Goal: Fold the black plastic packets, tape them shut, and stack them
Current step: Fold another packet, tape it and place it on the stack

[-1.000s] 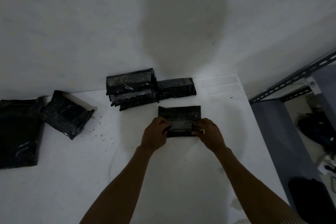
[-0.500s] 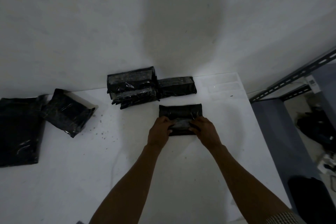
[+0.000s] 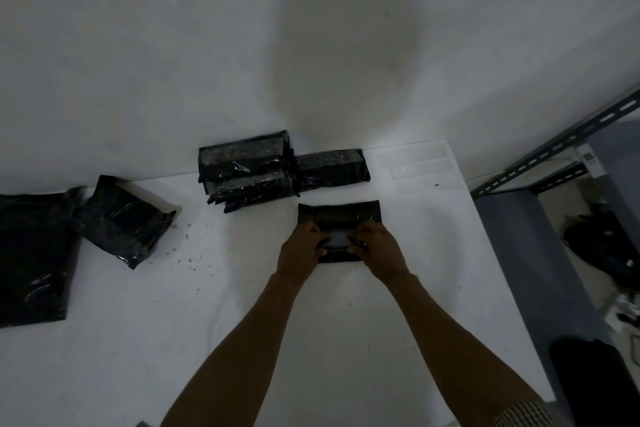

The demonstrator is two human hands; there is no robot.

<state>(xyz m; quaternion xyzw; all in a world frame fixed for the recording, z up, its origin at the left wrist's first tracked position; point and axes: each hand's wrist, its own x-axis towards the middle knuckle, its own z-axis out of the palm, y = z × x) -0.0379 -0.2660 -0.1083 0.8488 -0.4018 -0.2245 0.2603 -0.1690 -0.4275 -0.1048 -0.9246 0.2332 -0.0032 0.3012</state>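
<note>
Your left hand (image 3: 301, 250) and right hand (image 3: 379, 250), fingers (image 3: 313, 231) curled, pinch the folded packet (image 3: 339, 213) on the worktop (image 3: 242, 305) just near-side of the finished stack (image 3: 246, 170); loosening early would likely let the springy fold reopen.

Left hand (image 3: 300, 250), right hand (image 3: 379, 248) slid inward along packet (image 3: 341, 213), now nearer each other.
</note>
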